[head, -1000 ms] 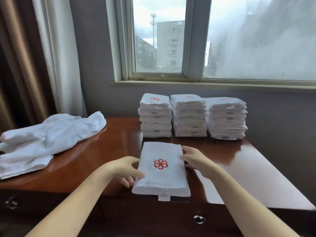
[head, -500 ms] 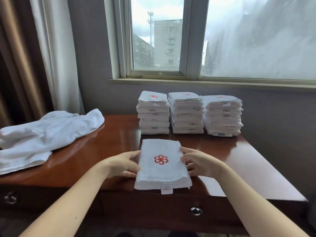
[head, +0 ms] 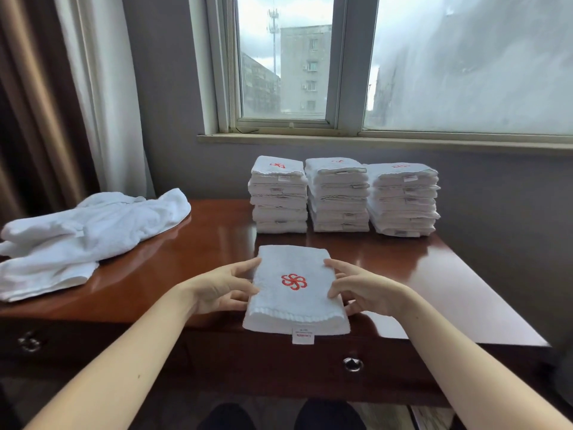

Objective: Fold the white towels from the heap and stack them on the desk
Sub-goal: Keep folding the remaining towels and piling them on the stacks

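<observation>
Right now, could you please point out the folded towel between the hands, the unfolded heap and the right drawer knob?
Folded towel (head: 294,281), head view: red emblem.
Heap (head: 93,231), head view: crumpled middle.
Right drawer knob (head: 353,364), head view: round face.

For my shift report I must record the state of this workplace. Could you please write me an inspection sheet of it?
Surface: glossy brown wooden desk, showing reflections.
Job's things: one folded towel, red emblem up, at the front edge. Three piles of folded towels at the back: left stack, middle stack, right stack. Unfolded heap on the desk's left part.
Clutter: nothing seen.
Hands: left hand and right hand each hold one side of the folded towel, thumbs on top.
Cables: nothing seen.
Surroundings: window behind the desk, curtain at the left, drawer knob below the front edge.
</observation>
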Demonstrator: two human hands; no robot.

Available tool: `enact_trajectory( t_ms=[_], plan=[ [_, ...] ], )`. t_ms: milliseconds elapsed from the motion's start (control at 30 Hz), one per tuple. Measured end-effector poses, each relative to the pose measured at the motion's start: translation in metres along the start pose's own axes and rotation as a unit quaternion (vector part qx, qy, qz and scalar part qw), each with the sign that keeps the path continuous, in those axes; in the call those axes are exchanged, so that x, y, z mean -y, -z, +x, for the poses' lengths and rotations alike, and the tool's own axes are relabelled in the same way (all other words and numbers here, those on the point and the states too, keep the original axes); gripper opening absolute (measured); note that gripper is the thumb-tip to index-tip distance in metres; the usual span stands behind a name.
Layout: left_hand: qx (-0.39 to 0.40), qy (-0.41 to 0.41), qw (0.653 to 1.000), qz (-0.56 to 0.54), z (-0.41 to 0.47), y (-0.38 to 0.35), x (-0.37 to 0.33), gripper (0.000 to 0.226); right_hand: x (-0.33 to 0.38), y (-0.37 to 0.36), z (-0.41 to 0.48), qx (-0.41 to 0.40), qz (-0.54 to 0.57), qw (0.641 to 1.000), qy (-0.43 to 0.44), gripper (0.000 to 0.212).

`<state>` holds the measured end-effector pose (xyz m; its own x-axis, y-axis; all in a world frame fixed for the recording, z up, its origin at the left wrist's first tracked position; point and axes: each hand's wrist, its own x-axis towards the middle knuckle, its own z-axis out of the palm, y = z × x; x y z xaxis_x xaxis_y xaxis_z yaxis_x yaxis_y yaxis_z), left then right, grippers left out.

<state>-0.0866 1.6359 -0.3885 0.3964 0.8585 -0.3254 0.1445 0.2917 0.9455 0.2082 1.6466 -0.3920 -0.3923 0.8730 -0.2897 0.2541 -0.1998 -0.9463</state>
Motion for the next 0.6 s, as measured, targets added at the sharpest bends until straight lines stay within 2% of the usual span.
enact_trajectory(
  t_ms=[133,267,433,600],
  plan=[
    [-0.030,-0.040,0.998,0.035,0.000,-0.005,0.005,0.077,-0.005,0.000,-0.004,0.007,-0.009,1.000,0.022,0.085],
    [-0.053,-0.100,0.990,0.084,-0.002,-0.007,0.005,0.073,-0.009,0.000,-0.005,-0.011,-0.028,0.996,0.082,0.090],
    [-0.103,-0.194,0.966,0.138,-0.004,-0.001,-0.012,0.074,0.003,0.003,0.004,-0.026,-0.012,0.984,0.178,0.094],
    [-0.151,-0.245,0.941,0.179,0.003,0.017,-0.046,0.077,0.041,0.011,0.024,-0.034,0.002,0.967,0.251,0.096]
  ],
)
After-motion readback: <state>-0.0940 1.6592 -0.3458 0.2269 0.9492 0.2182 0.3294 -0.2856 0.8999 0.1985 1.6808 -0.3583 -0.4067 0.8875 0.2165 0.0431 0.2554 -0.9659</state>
